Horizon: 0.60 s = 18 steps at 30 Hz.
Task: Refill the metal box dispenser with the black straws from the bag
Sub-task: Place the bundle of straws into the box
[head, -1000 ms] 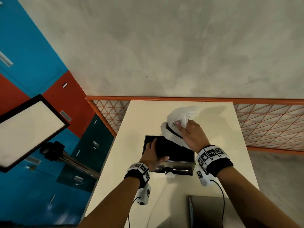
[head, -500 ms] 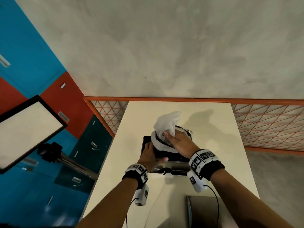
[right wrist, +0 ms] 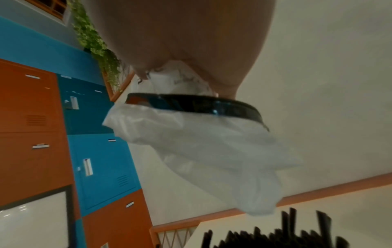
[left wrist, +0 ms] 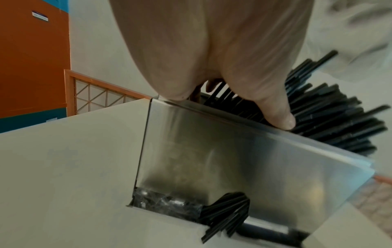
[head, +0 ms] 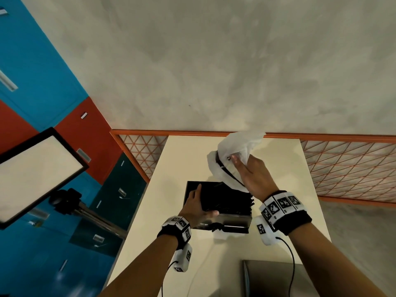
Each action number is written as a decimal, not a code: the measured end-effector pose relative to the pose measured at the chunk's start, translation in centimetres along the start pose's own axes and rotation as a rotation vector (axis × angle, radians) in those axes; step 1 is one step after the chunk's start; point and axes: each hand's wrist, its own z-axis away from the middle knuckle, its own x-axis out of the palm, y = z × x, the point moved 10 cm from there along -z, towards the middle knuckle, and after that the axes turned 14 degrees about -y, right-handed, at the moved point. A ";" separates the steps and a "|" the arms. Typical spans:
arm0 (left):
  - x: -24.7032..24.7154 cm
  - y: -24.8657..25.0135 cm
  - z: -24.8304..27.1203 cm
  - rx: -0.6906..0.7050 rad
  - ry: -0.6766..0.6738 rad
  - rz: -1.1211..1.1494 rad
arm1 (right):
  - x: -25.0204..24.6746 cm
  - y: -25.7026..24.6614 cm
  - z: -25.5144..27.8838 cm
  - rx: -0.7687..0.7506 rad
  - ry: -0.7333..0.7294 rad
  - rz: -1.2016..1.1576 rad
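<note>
**Bag lifted clear, box heaped with straws**

The right hand [head: 252, 179] held the white plastic bag [head: 233, 155] raised above and just beyond the far right corner of the metal box dispenser [head: 225, 221], its fingers curled into the crumpled plastic. A dark band [right wrist: 191, 104] ringed the bag below the grip, and the limp plastic under it hung slack and looked empty, though its inside could not be seen.

The left hand [head: 197, 205] lay on the near left of the box, fingers stretched flat over the black straws [head: 227, 200] and the thumb [left wrist: 275, 114] resting on the top edge of the front wall. It pressed rather than gripped.

Under and to the right of that hand the straws filled the open top and stood heaped, many ends jutting past the right rim in an untidy fan. A small bunch of straws [left wrist: 224, 213] poked from the slot at the base of the front wall, below the left wrist.

By the look of it, the emptying was largely done. What seemed left was levelling the pile so the straws lay inside the walls, setting the bag down on the tabletop [head: 285, 211], and perhaps closing the box; a flat grey piece [head: 272, 277] near the right forearm might be its lid, which could not be told.
</note>
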 end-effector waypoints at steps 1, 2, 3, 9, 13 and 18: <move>-0.1 0.0 0.1 0.000 0.001 0.015 | 0.3 -0.7 0.2 -0.033 -0.012 0.007; -0.3 0.0 0.1 0.009 0.008 0.024 | 0.6 -1.4 0.5 -0.062 -0.022 0.009; -0.5 -0.1 0.2 0.026 0.019 0.032 | 0.8 -2.1 0.7 -0.083 -0.023 0.000; -3.5 2.3 2.9 0.210 0.100 0.191 | 2.0 -4.0 1.0 -0.062 0.014 -0.284; -6.6 2.9 7.2 0.276 0.222 0.272 | 6.2 -2.0 1.1 0.088 -0.068 -0.349; -7.0 -0.2 9.8 0.271 0.248 0.470 | 13.3 0.0 1.2 0.241 -0.173 -0.314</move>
